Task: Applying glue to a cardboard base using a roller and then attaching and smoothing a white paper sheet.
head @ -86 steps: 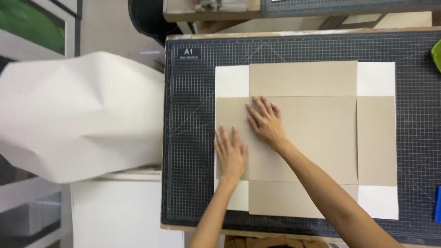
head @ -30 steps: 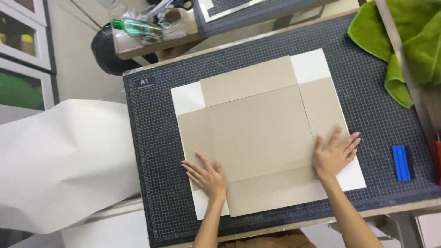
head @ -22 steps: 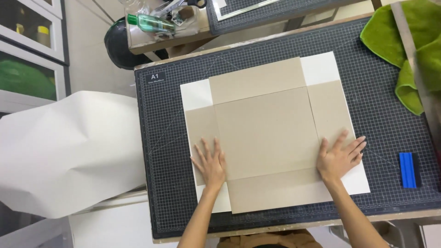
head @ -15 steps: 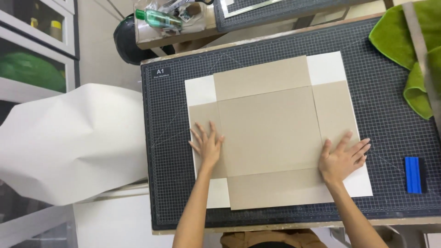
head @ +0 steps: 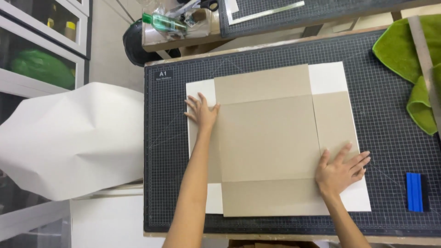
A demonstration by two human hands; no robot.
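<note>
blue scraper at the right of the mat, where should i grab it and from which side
Take the blue scraper by its long sides, coming straight down from above. It lies flat on the cutting mat, long axis running away from you, with bare mat around it, well beyond the right hand.

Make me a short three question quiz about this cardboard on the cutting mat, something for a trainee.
1. True or false: both hands lie flat on the brown cardboard.
2. Which hand is nearer the blue tool: A, the left hand, or B, the right hand?
3. What lies directly under the cardboard, showing white at its corners?

Key
1. True; palms down, fingers spread, nothing gripped.
2. B; it presses the near right corner, the tool lies apart on the cutting mat.
3. A white sheet.
</note>
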